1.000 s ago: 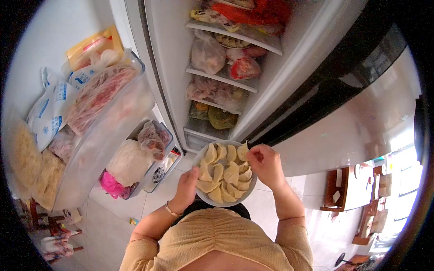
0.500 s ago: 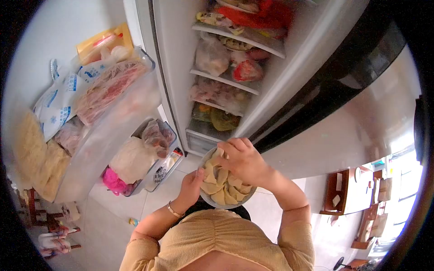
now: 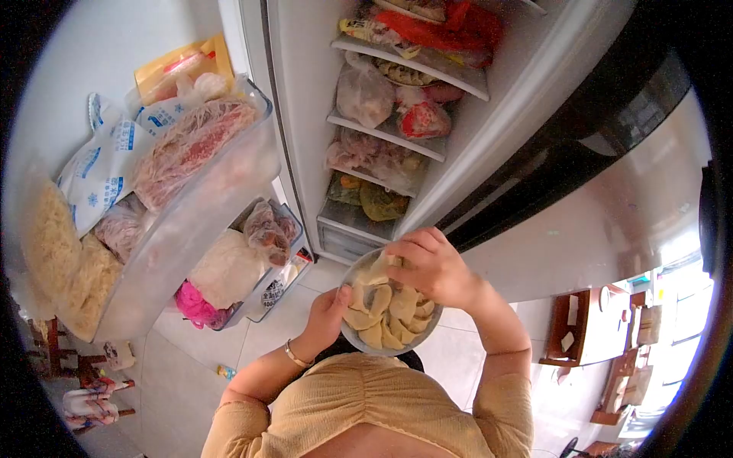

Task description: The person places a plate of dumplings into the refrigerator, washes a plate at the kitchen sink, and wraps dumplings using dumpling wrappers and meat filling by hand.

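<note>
A round plate [image 3: 353, 338] full of pale, folded dumplings [image 3: 403, 304] is held in front of my chest. My left hand [image 3: 328, 313] grips its left edge, with the thumb over the rim and the other fingers hidden underneath. Over the plate's upper right, my right hand [image 3: 431, 267] has its fingers bent and closed around a dumpling [image 3: 376, 271] at the far side. The hand covers part of that dumpling and of the plate.
An open refrigerator has shelves [image 3: 385, 137] of bagged food ahead. On the left, its door bins hold wrapped meat [image 3: 195, 153], white ice packs [image 3: 103, 168] and a pink bag [image 3: 196, 305]. The other door [image 3: 580, 221] stands at right. Wooden furniture [image 3: 584, 324] is farther right.
The plate and both hands have shifted slightly right in view. My right hand has moved a little, showing more of the dumplings in the middle; my left hand keeps its grip.
</note>
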A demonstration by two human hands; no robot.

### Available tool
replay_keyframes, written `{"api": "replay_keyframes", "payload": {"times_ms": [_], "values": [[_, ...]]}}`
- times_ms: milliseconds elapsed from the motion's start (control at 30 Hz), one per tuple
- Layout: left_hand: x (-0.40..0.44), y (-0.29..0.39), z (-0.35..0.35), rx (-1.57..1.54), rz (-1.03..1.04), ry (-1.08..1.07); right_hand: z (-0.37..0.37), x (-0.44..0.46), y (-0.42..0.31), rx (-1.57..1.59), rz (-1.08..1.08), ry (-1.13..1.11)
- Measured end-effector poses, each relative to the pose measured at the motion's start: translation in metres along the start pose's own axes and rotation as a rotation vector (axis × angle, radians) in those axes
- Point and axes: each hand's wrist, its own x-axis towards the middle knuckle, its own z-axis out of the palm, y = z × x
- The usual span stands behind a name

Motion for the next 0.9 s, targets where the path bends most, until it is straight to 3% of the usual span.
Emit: {"api": "replay_keyframes", "payload": {"times_ms": [300,500,700,900], "values": [[0.0,-0.006,0.003,-0.002,-0.013,0.002,0.013,-0.003,0.001,0.029,-0.05,-0.033],[0.001,-0.01,0.002,0.02,-0.04,0.013,0.023,-0.001,-0.009,0.501,0.454,0.183],[0.007,-0.025,0.001,-0.01,-0.023,0.045,0.023,-0.008,-0.023,0.742,0.906,0.148],[0.01,-0.023,0.003,0.061,-0.025,0.08,0.017,0.004,-0.029,0.934,1.211,-0.032]]}}
